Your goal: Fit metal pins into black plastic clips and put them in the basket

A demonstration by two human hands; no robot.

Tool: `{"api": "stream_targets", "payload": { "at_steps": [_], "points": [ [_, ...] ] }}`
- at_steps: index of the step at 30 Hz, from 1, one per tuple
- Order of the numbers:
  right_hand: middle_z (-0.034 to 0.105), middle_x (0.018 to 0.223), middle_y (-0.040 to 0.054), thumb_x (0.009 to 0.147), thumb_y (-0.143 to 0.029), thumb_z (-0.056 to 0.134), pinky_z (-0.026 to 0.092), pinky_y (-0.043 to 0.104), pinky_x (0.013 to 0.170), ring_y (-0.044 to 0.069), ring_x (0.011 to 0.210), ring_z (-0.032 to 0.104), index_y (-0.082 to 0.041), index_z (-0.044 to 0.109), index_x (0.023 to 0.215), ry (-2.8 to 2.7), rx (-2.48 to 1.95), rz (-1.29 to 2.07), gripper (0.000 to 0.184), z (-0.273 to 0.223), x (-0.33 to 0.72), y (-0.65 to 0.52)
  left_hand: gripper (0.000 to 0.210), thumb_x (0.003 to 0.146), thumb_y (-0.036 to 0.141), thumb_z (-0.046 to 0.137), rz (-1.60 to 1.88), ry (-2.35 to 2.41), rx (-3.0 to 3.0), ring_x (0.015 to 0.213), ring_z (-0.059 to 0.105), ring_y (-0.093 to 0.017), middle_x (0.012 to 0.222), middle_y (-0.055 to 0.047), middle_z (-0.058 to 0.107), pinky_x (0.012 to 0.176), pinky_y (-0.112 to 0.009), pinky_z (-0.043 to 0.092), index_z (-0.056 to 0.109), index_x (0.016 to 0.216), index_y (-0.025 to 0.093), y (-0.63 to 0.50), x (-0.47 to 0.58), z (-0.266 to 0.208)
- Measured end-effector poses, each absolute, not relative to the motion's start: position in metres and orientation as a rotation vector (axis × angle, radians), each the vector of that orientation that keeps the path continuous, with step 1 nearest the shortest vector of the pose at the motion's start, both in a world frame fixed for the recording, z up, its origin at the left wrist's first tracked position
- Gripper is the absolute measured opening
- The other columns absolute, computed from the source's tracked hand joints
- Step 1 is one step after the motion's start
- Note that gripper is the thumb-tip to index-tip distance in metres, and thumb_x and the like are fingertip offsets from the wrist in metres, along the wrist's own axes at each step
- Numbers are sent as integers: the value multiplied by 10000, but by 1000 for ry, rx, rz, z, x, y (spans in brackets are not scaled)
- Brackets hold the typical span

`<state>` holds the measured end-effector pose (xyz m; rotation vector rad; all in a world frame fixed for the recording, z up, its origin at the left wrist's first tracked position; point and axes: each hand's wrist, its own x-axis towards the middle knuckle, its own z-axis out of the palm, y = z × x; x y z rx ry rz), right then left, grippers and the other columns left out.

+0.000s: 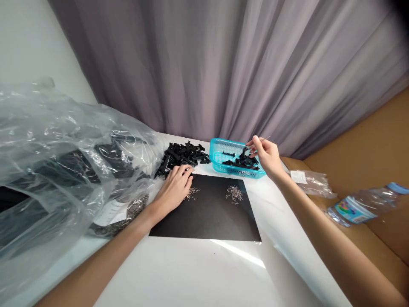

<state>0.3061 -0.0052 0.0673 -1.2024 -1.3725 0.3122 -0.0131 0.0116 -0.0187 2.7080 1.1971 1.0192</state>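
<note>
My left hand (175, 185) reaches over the near edge of a pile of black plastic parts (183, 153), its fingers slightly bent and apart, the tips at the parts. No part shows clearly in its grasp. Above the right side of a blue plastic basket (220, 168), my right hand (266, 152) has thumb and fingers drawn together. A thin, light sliver sticks out behind those fingers, too small to name. More black plastic parts (244, 161) lie inside the basket. Two small heaps of tiny metal pieces, a left heap (192, 194) and a right heap (234, 194), rest on a black mat (204, 219).
A large clear plastic bag (70, 123) with dark contents fills the left side. Beside my left forearm lies a labelled bag of small metal pieces (136, 209). At right, a plastic bottle (361, 207) and a small clear bag (315, 183) lie by a cardboard box (367, 149).
</note>
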Motion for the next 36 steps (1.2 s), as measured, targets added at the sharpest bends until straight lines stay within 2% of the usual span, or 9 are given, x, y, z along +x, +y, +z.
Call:
{"api": "stream_targets", "payload": {
  "at_steps": [6,11,16,18,21,25,27,30,36],
  "points": [
    [716,694,100,811,-850,568,583,322,597,162,555,651,-139,699,837,-1267,-1301,454,723,47,338,20,397,1035,180,379,910,1173,2760,1152,607,-299,1334,-119,688,1026,-490,470,622,1349,193,16,-17,-20],
    [733,688,99,883,-830,479,566,339,641,186,570,663,-149,716,919,-1258,-1409,342,722,36,341,14,441,1011,123,366,853,1149,2794,1184,634,-295,1387,-116,679,1048,-487,456,609,1373,182,17,-19,-21],
    [746,788,107,1005,-714,378,521,376,825,223,770,694,-164,711,869,-1379,-1431,74,657,32,321,-15,462,985,69,362,827,1122,2824,1221,635,-284,1419,-127,662,1073,-476,444,613,1365,149,20,-22,-23],
    [718,773,78,1051,-636,351,499,362,802,218,778,675,-174,693,903,-1385,-1437,39,594,27,303,-36,447,992,69,366,818,1107,2836,1213,637,-283,1396,-125,672,1054,-469,455,621,1350,152,22,-23,-25],
    [664,794,54,1097,-512,325,480,341,732,206,745,626,-185,686,963,-1518,-1433,90,506,15,269,-66,398,1016,102,388,819,1105,2847,1159,649,-283,1317,-118,691,1014,-463,471,641,1312,180,27,-24,-28],
    [648,1013,98,1109,-353,362,512,364,880,231,965,640,-187,687,1116,-1888,-1341,206,365,-2,225,-89,288,1039,184,459,840,1131,2850,1095,646,-298,1158,-115,690,993,-469,471,691,1210,186,30,-23,-28],
    [610,1058,112,1094,-324,422,531,365,869,231,948,633,-179,679,1240,-2036,-1357,217,329,-8,207,-93,248,1041,196,487,849,1131,2853,1075,642,-293,1124,-101,685,991,-462,468,708,1155,187,29,-22,-27],
    [584,1124,134,1072,-314,488,542,401,851,243,920,615,-171,601,1425,-2235,-1371,109,398,-15,190,-97,221,1045,203,505,884,1135,2844,1046,633,-278,1109,-84,689,986,-448,468,713,1121,185,25,-20,-23],
    [606,1029,111,1082,-297,468,503,384,755,231,858,608,-190,617,1426,-2402,-1333,-82,390,-19,178,-104,235,1057,234,509,1064,1187,2781,1080,595,-271,1156,-86,702,991,-432,468,683,1206,182,9,-11,-4]
  ]
}}
